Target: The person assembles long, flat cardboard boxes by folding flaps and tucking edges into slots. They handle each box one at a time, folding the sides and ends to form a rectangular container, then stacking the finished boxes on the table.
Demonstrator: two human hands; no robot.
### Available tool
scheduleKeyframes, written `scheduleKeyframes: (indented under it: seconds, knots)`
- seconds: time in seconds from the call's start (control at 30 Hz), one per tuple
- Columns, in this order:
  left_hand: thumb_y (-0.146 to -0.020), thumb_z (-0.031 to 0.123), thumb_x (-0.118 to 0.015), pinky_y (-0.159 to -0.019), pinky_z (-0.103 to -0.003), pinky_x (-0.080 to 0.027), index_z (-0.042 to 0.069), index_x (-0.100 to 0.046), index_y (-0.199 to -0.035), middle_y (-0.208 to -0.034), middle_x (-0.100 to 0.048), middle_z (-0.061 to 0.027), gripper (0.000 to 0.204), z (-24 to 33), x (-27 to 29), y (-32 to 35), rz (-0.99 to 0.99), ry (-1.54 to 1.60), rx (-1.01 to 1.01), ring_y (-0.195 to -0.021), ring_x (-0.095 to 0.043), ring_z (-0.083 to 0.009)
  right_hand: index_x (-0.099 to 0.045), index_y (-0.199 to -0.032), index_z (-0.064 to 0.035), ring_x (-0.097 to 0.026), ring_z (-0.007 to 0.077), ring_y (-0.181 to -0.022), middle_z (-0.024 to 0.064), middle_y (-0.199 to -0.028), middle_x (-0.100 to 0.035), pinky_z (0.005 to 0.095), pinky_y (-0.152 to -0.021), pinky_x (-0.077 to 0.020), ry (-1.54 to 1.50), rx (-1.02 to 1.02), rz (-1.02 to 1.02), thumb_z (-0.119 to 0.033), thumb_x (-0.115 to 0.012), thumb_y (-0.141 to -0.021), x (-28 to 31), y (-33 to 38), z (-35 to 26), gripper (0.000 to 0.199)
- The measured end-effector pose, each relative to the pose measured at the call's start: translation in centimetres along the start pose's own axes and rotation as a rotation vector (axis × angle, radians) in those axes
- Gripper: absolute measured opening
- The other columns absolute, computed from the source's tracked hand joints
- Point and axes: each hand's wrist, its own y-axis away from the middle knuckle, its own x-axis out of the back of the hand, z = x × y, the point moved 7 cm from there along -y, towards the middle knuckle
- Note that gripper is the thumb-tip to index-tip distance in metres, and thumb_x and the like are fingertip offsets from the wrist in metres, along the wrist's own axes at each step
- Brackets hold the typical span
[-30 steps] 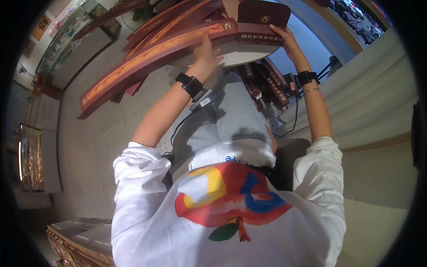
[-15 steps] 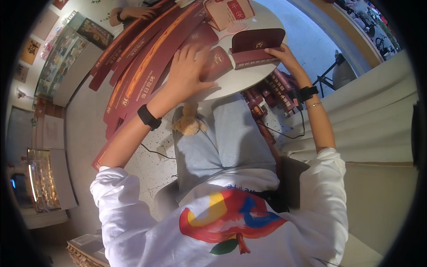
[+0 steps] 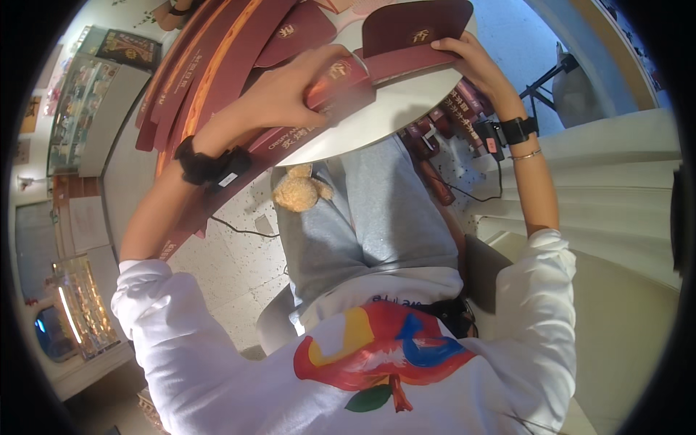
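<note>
A long maroon cardboard box (image 3: pixel 406 64), partly folded, lies over the near edge of the white round table. Its rounded flap (image 3: pixel 417 27) stands raised at the right part. My left hand (image 3: pixel 286 87) clasps the box's left section, fingers over the far side and thumb on the near side. At the right end, my right hand (image 3: pixel 475 64) pinches the box beside the flap, its thumb on the panel and the other fingers partly hidden behind. Flat maroon cardboard sheets (image 3: pixel 210 80) lie fanned out under and beyond my left forearm.
The white table (image 3: pixel 341 141) curves in front of my lap. Several dark red boxes (image 3: pixel 453 116) are stacked below its right side. A small plush toy (image 3: pixel 299 190) hangs by my left thigh. At the far left, another person's hand (image 3: pixel 168 16) rests near the sheets.
My left hand has moved from open above the box's left section to gripping it, and that section now stands up more. My right hand keeps its hold.
</note>
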Motion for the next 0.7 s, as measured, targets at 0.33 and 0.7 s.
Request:
scheduleKeyframes:
  seconds: [0.33, 0.7]
  knots:
    - [-0.065, 0.012, -0.074, -0.088, -0.038, -0.048, 0.014, -0.046, -0.138, -0.122, -0.052, -0.0094, 0.078, 1.3, 1.0, -0.4, 0.054, -0.161, -0.110, -0.106, -0.059, -0.0305, -0.060, -0.119, -0.0010, -0.063, 0.0139, -0.102, 0.0058, -0.112, -0.066, 0.0292, -0.092, -0.0505, -0.080, -0.026, -0.108, -0.014, -0.065, -0.089, 1.3, -1.1, 2.1, 0.033]
    - [-0.064, 0.004, -0.073, -0.101, -0.036, -0.045, 0.007, -0.049, -0.137, -0.132, -0.052, -0.0115, 0.076, 0.8, 1.2, -1.0, 0.084, -0.082, -0.063, -0.120, -0.055, -0.0274, -0.056, -0.126, 0.0033, -0.063, 0.0156, -0.102, 0.0089, -0.115, -0.066, 0.0281, -0.093, -0.0492, -0.254, 0.000, -0.213, -0.004, -0.059, -0.087, -2.4, 0.3, -2.6, 0.040]
